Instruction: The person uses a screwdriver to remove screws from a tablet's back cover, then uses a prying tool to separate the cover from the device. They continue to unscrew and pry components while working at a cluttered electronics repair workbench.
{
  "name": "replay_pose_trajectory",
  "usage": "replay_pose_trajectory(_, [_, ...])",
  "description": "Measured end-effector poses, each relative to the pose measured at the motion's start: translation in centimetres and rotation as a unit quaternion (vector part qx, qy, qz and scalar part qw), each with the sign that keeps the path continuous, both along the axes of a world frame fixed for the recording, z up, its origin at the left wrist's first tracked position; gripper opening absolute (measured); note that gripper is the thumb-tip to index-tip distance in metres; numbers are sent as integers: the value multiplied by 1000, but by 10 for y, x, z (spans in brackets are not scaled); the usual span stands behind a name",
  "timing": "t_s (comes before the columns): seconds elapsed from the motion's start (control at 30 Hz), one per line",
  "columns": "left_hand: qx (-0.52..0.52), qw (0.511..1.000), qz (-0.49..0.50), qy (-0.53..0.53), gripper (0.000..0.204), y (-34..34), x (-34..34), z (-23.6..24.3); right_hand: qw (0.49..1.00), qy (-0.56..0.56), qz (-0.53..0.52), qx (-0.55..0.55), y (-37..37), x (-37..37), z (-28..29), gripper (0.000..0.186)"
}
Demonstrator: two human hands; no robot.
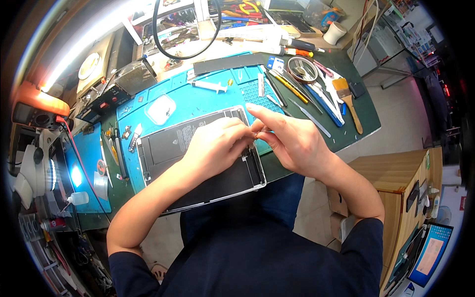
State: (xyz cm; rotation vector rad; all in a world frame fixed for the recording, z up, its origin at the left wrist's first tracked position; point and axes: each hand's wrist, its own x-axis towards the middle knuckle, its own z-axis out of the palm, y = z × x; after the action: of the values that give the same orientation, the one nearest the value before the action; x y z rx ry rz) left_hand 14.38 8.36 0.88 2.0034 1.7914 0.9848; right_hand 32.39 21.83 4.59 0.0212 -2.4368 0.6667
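Observation:
An opened tablet (170,141) lies on the blue work mat (193,106), its dark inner parts and flat black battery showing inside a silver frame. Over its right edge my left hand (217,141) is closed, thumb and fingertips pinched together. From the right my right hand (299,146) meets it, with thumb and fingers also pinched and the index finger raised. Something small sits between the two sets of fingertips, too hidden to name. Both hands cover part of the tablet's right side.
Right of the mat lie a brush (349,104), a tape roll (302,70), tweezers (311,119) and several pens. Behind the tablet are a syringe (208,86) and a clear dish (161,109). An orange multimeter (39,106) stands at the left; a wooden cabinet (396,173) is at the right.

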Motion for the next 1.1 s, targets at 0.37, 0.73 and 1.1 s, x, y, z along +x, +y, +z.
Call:
replay_pose_trajectory(0.37, [32,999,0,32,19,3,-4,-5,999,-3,-6,-45,2,-5,4,54])
replay_pose_trajectory(0.73, [24,999,-1,26,18,3,-3,-3,998,-13,-18,-55,2,-4,5,57])
replay_pose_trajectory(1.1, [15,1000,11,17,16,1,-3,-1,1000,-9,-16,-24,0,-7,7,57])
